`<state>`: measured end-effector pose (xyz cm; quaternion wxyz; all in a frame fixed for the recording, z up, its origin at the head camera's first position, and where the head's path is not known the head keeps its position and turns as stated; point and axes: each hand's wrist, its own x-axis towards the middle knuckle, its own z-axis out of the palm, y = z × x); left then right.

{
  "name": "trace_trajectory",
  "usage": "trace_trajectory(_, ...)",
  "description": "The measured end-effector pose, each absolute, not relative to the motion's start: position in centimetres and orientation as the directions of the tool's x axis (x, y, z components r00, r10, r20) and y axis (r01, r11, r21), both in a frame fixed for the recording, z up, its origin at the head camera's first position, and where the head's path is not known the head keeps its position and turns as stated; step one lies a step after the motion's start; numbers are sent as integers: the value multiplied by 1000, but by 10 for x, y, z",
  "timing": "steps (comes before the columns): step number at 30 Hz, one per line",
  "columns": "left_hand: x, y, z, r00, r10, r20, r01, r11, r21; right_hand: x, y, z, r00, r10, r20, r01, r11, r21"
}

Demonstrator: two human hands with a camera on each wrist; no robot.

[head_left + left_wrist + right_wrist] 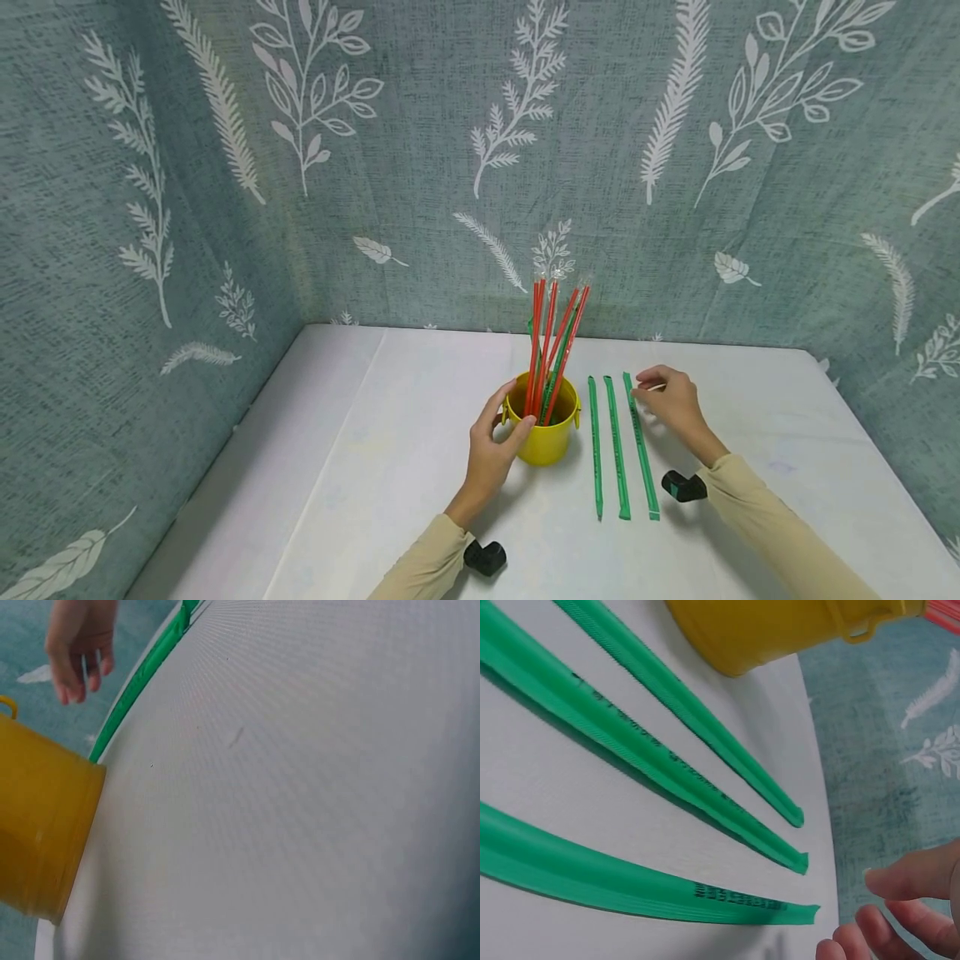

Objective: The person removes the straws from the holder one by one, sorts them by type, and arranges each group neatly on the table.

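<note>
My left hand point(491, 450) holds a small yellow bucket point(546, 450) at its left side, thumb at the front rim and fingers at the back. In it stand several red straws point(534, 358) in clear wrappers and some green ones. Three green-wrapped straws lie side by side to its right: the left one point(596, 450), the middle one point(617, 450) and the right one point(642, 454). Above the far end of the right straw hovers my right hand point(675, 404), fingers loosely bent; the right wrist view shows thumb and fingers point(915, 874) apart, nothing between them.
White cloth point(360, 467) covers the table. Behind and at the sides hangs a grey-green curtain point(420, 167) with white leaf prints. Black wrist cameras sit at the left cuff point(486, 558) and the right cuff point(684, 487).
</note>
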<state>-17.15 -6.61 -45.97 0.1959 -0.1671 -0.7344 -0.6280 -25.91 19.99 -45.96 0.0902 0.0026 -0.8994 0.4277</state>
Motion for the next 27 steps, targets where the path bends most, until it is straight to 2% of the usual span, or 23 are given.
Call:
trace_trajectory(8,-171,-66,-461,-869,-7,495,488,149,860,-261,200,-449,-979,57,195,-113,646,-755)
trace_trajectory(18,-172,-64,-460,-865,-4,501,496,134,858,-258,197,-432,-987,6,158,-133,515,-847)
trace_trajectory(23,-174,-66,-462,-865,9,502,499,128,857,-272,196,-442,-987,-6,159,-143,472,-870)
trace_trajectory(27,-173,-67,-463,-867,5,499,495,130,859,-272,189,-435,-986,-41,162,-163,447,-880)
